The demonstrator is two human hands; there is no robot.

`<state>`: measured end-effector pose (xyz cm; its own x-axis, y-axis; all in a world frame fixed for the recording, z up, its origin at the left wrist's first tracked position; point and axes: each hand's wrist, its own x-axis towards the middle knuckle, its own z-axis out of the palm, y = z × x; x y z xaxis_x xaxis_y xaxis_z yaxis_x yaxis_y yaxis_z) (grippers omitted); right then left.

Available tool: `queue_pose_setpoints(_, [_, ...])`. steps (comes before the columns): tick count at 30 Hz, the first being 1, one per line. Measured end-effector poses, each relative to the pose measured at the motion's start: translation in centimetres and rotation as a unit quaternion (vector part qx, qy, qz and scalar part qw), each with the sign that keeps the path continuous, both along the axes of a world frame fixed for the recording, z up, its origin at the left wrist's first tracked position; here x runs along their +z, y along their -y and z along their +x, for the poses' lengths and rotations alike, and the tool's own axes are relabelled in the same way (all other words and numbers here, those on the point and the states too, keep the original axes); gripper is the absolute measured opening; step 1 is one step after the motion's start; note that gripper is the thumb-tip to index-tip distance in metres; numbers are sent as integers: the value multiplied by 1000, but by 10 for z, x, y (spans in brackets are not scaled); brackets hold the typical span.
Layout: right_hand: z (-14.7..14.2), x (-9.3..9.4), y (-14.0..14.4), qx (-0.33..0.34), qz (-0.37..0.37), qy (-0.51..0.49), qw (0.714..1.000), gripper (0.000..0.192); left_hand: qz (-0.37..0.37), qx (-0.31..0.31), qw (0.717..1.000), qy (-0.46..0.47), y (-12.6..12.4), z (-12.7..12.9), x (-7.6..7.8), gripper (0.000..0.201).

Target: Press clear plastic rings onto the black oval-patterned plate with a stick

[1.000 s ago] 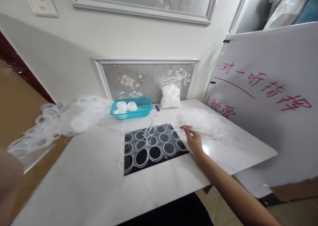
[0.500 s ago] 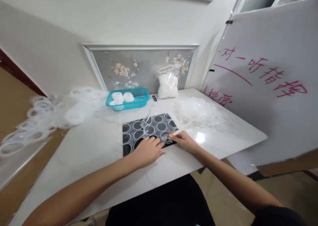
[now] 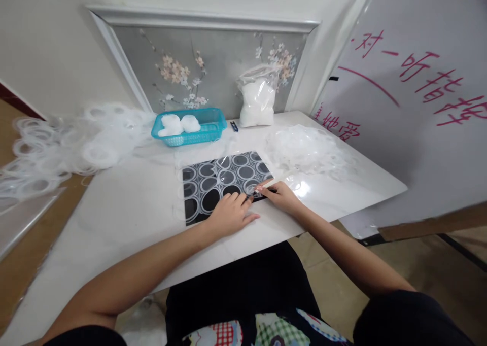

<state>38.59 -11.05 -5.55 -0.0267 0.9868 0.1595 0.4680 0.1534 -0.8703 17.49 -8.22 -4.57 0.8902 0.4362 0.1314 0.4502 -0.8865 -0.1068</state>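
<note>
White tabletop (image 3: 125,209): left hand (image 3: 228,215) pressed flat on clear ring-patterned plastic sheet (image 3: 224,183) over black mat, right hand (image 3: 279,196) pinching thin white stick tool (image 3: 268,184) w/ tip at a ring—prob. mid-separating; next needs steady prying.

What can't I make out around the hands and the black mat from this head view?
- Tool tip: the right hand holds a thin pale stick; its end on the clear ring sheet is too small to read.
- Under the left hand: the palm hides the near edge of the black mat.
- Bag: white contents, too small to identify.
- Ring pile at left: cut off by the frame edge.
</note>
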Motion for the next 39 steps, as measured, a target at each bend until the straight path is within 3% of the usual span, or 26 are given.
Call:
queue_pose_setpoints(13, [2,-1,2,-25,17,22,999,37,-50,12,999,2,1,3,2,63])
queue_pose_setpoints(17, [-2,-5,11,-8,80,135,988,30,-60,19,998,-8,0,4,3,62])
queue_pose_setpoints(22, [1,-1,8,72,160,328,928,23,-88,7,996,6,-3,7,2,59])
queue_pose_setpoints(24, [16,9,-7,-1,181,347,920,25,-84,-1,996,9,-4,6,3,59])
queue_pose_setpoints(27, [45,27,-28,-248,242,265,900,39,-71,-9,997,4,-4,4,4,63])
queue_pose_setpoints(28, [52,30,-30,-300,256,228,890,42,-66,-11,998,1,-4,3,4,64])
queue_pose_setpoints(30, [60,27,-25,-297,248,179,905,41,-56,-20,998,-4,-4,3,5,66])
queue_pose_setpoints(34, [51,4,5,-169,110,110,973,37,-46,-41,998,9,-4,15,10,65])
queue_pose_setpoints(39, [44,-3,15,-136,-3,46,990,48,-56,-19,998,3,-9,49,13,65])
